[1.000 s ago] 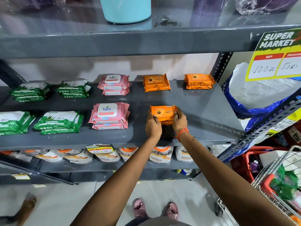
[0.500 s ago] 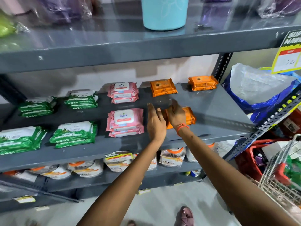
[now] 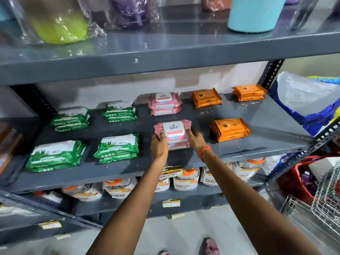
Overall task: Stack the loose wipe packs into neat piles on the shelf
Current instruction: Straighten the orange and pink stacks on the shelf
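On the grey middle shelf [image 3: 266,137] lie wipe packs in small piles. My left hand [image 3: 159,144] and my right hand [image 3: 196,138] grip the two sides of the front pink pile [image 3: 173,133], which rests on the shelf. A second pink pile [image 3: 164,103] sits behind it. Right of my hands lies the front orange pile [image 3: 230,129], with two more orange piles [image 3: 206,98] [image 3: 248,92] at the back. Green piles fill the left half: two at the front [image 3: 55,156] [image 3: 117,148], two at the back [image 3: 70,118] [image 3: 119,111].
The upper shelf [image 3: 165,57] overhangs close above, carrying a teal tub [image 3: 253,13] and bagged goods. Jars [image 3: 185,178] stand on the shelf below. A blue-and-white sack [image 3: 309,100] and a wire cart [image 3: 323,203] with a red basket [image 3: 294,181] crowd the right side.
Both hands let go of the front orange pile, which now lies flat on the shelf, and moved left to take hold of the front pink pile. The camera view shifted left and up.
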Tool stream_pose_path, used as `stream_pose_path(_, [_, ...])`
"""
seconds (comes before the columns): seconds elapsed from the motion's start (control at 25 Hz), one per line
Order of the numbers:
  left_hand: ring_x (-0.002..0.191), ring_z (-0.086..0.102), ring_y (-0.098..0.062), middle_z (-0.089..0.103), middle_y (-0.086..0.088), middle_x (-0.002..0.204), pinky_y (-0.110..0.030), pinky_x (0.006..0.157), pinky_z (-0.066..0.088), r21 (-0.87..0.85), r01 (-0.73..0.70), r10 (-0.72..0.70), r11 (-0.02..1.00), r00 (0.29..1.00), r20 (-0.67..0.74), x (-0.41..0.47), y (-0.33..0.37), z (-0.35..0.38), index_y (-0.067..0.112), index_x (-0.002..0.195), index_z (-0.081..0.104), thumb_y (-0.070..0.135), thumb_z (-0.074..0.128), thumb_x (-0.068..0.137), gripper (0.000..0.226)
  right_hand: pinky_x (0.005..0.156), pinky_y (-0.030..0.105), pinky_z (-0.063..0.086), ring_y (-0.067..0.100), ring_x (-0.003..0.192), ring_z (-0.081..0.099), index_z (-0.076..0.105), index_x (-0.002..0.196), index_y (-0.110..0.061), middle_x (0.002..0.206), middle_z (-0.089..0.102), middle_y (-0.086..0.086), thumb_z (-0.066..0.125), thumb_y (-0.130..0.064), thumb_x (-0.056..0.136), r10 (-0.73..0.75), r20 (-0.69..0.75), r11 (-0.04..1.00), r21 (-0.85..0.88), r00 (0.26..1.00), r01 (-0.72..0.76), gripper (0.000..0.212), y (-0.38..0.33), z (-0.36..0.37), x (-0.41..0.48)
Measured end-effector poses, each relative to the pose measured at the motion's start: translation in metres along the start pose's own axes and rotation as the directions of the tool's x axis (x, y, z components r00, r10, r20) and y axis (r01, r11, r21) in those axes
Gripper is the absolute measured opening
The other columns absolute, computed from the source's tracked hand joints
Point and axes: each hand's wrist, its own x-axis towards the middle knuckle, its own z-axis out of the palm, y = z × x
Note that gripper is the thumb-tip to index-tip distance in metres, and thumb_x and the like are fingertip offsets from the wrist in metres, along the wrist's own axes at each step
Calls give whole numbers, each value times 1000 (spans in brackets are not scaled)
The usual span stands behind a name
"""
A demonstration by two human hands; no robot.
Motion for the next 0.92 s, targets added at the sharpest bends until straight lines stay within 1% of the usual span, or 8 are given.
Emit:
stream_pose_path(0.12, [116, 53, -39, 55, -25, 131, -38, 92, 43, 40, -24, 24, 999, 1000, -11, 1, 7, 4, 2, 125, 48, 29, 40, 98, 39, 102, 49, 47, 37, 115, 59, 55, 124, -1, 126, 61, 23, 44, -38, 97, 20, -26, 1000, 25, 999, -19, 47, -3, -4, 1])
stream_pose_path(0.24, [118, 52, -40, 55, -24, 132, -40, 94, 43, 37, -13, 13, 999, 1000, 13, -1, 9, 7, 2, 126, 47, 30, 40, 98, 40, 102, 46, 48, 37, 115, 59, 54, 127, -3, 128, 61, 22, 43, -39, 97, 32, -29, 999, 1, 999, -32, 48, -3, -9, 0])
stream_pose_path(0.36, [120, 51, -39, 53, -23, 134, -41, 96, 42, 47, -39, 40, 998, 999, -18, -4, 8, -2, 2, 129, 44, 35, 43, 96, 47, 102, 48, 47, 39, 116, 58, 48, 131, -8, 130, 59, 21, 38, -44, 97, -28, -103, 980, -200, 994, 6, 50, -12, -9, -3])
stream_pose_path(0.48, [119, 54, -38, 56, -22, 132, -42, 97, 44, 130, -189, 207, 973, 969, -137, 0, 10, -17, 0, 129, 44, 39, 44, 96, 51, 102, 47, 45, 39, 120, 52, 47, 128, -3, 130, 56, 22, 38, -38, 98, -229, -160, 900, -411, 960, 146, 47, -30, 7, -4])
stream_pose_path(0.56, [119, 53, -38, 56, -23, 132, -43, 96, 45, 168, -254, 287, 952, 934, -211, 4, 15, -31, 1, 134, 42, 37, 45, 96, 53, 98, 48, 48, 40, 115, 55, 44, 131, -5, 125, 60, 24, 40, -35, 97, -315, -94, 865, -437, 944, 246, 45, -45, 30, -9])
stream_pose_path(0.72, [121, 50, -41, 53, -26, 133, -46, 96, 44, 278, -271, 361, 921, 865, -350, 13, 11, -72, -2, 136, 40, 32, 47, 95, 53, 95, 45, 49, 42, 113, 56, 38, 139, -8, 125, 60, 25, 44, -30, 97, -347, 61, 847, -409, 936, 340, 48, -59, 81, -22])
stream_pose_path(0.84, [125, 47, -40, 51, -26, 136, -47, 105, 39, 409, -231, 409, 883, 808, -425, 26, -8, -113, -5, 132, 43, 31, 48, 95, 52, 98, 42, 46, 42, 117, 54, 39, 137, -5, 128, 58, 27, 48, -30, 96, -285, 150, 877, -359, 947, 321, 49, -56, 116, -31])
stream_pose_path(0.92, [131, 42, -37, 47, -24, 140, -49, 110, 33, 445, -202, 408, 872, 804, -433, 32, -23, -136, -5, 134, 41, 31, 49, 94, 54, 106, 41, 41, 39, 127, 48, 37, 140, -1, 138, 50, 25, 50, -30, 95, -215, 203, 908, -318, 955, 272, 55, -47, 136, -33])
